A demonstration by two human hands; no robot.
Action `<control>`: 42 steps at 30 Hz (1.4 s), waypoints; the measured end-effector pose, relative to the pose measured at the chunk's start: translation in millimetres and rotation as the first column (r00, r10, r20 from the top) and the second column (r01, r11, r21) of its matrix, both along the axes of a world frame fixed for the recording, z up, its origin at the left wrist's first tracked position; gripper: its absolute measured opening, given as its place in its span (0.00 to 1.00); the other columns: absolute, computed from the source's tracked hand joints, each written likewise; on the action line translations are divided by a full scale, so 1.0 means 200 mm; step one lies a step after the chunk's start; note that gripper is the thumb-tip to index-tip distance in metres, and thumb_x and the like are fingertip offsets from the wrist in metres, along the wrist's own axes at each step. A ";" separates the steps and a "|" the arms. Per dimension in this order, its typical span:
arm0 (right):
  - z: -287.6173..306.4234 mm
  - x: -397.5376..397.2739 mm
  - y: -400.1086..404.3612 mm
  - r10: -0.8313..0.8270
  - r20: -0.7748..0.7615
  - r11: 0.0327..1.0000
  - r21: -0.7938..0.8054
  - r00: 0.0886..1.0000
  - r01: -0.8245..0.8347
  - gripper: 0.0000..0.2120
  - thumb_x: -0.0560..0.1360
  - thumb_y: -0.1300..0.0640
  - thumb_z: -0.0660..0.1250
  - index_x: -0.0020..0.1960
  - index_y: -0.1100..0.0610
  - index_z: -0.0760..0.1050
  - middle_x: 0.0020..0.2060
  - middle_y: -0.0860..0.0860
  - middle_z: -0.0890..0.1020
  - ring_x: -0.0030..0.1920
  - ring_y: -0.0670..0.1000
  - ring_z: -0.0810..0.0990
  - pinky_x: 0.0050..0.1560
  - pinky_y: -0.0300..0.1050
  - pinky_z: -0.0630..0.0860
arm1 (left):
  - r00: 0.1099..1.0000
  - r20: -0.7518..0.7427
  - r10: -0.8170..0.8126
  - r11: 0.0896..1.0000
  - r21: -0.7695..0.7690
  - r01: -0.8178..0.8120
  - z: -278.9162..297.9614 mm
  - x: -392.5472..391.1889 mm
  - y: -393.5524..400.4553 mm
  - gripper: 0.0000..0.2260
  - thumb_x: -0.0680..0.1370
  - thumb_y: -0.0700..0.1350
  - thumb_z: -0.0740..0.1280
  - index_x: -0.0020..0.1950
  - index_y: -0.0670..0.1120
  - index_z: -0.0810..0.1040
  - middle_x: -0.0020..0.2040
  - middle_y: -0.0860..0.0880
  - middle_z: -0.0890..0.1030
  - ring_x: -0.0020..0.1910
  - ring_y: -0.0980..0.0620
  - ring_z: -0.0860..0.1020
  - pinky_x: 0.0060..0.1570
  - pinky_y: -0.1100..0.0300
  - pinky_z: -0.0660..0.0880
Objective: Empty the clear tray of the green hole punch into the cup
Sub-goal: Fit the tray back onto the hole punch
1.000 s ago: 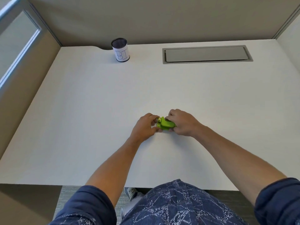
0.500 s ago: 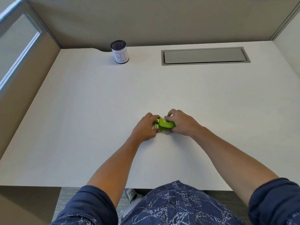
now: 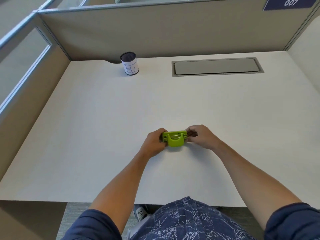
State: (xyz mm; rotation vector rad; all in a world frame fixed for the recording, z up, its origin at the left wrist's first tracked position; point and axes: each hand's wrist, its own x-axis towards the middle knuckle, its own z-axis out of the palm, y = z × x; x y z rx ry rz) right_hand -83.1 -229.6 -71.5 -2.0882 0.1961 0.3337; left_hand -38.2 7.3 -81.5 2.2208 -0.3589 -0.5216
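A small green hole punch (image 3: 174, 138) is at the middle of the white desk (image 3: 103, 127), its handle facing me. My left hand (image 3: 154, 142) grips its left end and my right hand (image 3: 200, 136) grips its right end. Its clear tray cannot be made out under the green body. The cup (image 3: 129, 64), a dark mesh cylinder with a white paper label, stands upright at the back of the desk, far from both hands.
A grey cable hatch (image 3: 216, 67) is set flush into the desk at the back right. Beige cubicle walls close in the left, back and right sides. The desk's front edge is near my body.
The hole punch has been turned between my hands so its long side and handle now face me. The head camera has tilted upward, showing more of the back wall.
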 end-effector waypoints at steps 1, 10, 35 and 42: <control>-0.01 0.00 0.01 -0.017 0.007 1.000 -0.004 1.000 0.017 0.09 0.71 0.63 0.78 0.50 0.57 0.85 0.43 0.51 0.87 0.40 0.42 0.83 0.49 0.37 0.78 | 1.000 -0.023 0.001 1.000 -0.014 -0.001 0.00 0.01 0.01 0.13 0.71 0.36 0.71 0.53 0.49 0.81 0.44 0.49 0.84 0.44 0.50 0.82 0.45 0.57 0.79; -0.02 -0.01 0.07 -0.082 0.032 0.994 -0.063 0.996 0.084 0.08 0.71 0.67 0.76 0.48 0.59 0.85 0.41 0.55 0.87 0.39 0.47 0.81 0.44 0.41 0.76 | 0.991 -0.084 0.105 0.992 -0.066 -0.111 0.02 0.02 0.03 0.13 0.73 0.30 0.69 0.53 0.43 0.85 0.48 0.45 0.87 0.51 0.48 0.85 0.55 0.57 0.80; 0.04 -0.01 0.02 -0.214 -0.046 0.977 0.006 0.976 0.215 0.14 0.72 0.67 0.74 0.57 0.62 0.84 0.40 0.57 0.87 0.41 0.55 0.88 0.55 0.50 0.84 | 0.941 -0.086 0.326 0.945 -0.007 -0.328 0.07 -0.04 -0.08 0.07 0.74 0.39 0.71 0.50 0.43 0.87 0.43 0.42 0.87 0.39 0.49 0.82 0.42 0.59 0.77; 0.02 0.01 0.04 -0.095 -0.025 0.954 -0.289 0.995 0.084 0.11 0.72 0.64 0.70 0.52 0.60 0.86 0.42 0.61 0.86 0.48 0.62 0.84 0.42 0.47 0.78 | 0.942 -0.054 0.331 0.941 0.087 -0.326 0.07 -0.04 -0.14 0.06 0.74 0.40 0.70 0.38 0.48 0.84 0.36 0.42 0.82 0.35 0.46 0.74 0.37 0.58 0.71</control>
